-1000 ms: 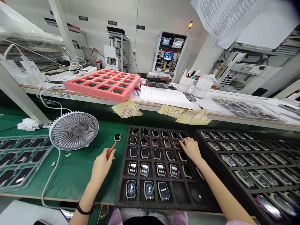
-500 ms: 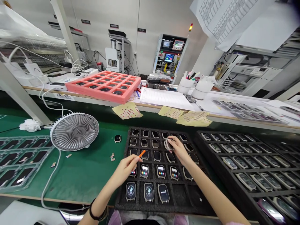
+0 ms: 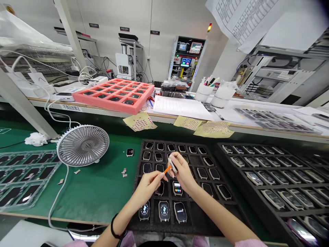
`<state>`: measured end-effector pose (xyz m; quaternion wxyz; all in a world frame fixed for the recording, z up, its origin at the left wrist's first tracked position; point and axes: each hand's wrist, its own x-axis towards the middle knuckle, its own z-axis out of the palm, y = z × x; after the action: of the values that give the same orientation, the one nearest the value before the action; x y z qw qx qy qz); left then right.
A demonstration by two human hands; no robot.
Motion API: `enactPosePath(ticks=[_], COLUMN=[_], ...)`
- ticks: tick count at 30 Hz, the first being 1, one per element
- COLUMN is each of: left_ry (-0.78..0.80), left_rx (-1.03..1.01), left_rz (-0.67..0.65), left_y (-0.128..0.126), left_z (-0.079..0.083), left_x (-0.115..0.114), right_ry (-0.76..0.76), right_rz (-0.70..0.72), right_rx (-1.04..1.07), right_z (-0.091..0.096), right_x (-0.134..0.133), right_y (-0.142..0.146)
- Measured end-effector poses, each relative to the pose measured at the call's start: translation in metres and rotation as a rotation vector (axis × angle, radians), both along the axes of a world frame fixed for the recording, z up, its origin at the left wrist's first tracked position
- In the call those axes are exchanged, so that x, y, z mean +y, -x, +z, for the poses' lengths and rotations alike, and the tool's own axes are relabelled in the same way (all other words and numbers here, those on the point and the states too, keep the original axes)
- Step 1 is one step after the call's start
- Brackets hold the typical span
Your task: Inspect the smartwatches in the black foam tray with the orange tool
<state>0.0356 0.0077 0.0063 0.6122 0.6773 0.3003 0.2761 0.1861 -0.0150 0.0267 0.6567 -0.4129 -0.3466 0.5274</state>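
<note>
Over the black foam tray (image 3: 197, 211) on my green desk (image 3: 95, 192), my right hand (image 3: 183, 173) grips a watch (image 3: 173, 165); my left hand (image 3: 148, 185) pinches an orange stick (image 3: 167, 169) beside it. A grey fan (image 3: 83, 145) stands left.

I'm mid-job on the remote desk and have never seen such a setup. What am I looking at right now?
These are a person's bare hands, seen by a camera worn on the head, looking forward and down. The left hand holds a thin orange tool; the right hand holds a watch. The tool's tip is at the watch; contact is hard to judge. Below lies a black foam tray of watches, with a second tray to its right. Leftward, a fan stands on the green table.
</note>
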Motion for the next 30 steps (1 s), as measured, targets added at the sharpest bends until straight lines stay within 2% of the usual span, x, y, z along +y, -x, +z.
enactPosePath(ticks=[4, 10, 16, 22, 26, 30], left_ry=[0.026, 0.055, 0.120, 0.087, 0.006, 0.129], left_rx=[-0.022, -0.089, -0.113, -0.088, -0.094, -0.062], left_rz=[-0.020, -0.014, -0.007, 0.095, 0.132, 0.109], left_y=[-0.002, -0.006, -0.006, 0.003, -0.001, 0.001], left_z=[0.002, 0.000, -0.002, 0.000, 0.002, 0.003], left_x=[0.000, -0.002, -0.006, 0.001, 0.001, 0.002], right_ry=[0.025, 0.103, 0.144, 0.147, 0.156, 0.073], right_rz=[0.071, 0.276, 0.293, 0.098, 0.111, 0.102], right_rx=[0.121, 0.422, 0.467, 0.252, 0.046, -0.204], right_z=[-0.005, -0.008, -0.005, -0.010, -0.022, -0.029], right_x=[0.000, -0.001, -0.003, -0.009, -0.013, -0.014], right_y=[0.003, 0.007, 0.009, 0.011, 0.022, 0.019])
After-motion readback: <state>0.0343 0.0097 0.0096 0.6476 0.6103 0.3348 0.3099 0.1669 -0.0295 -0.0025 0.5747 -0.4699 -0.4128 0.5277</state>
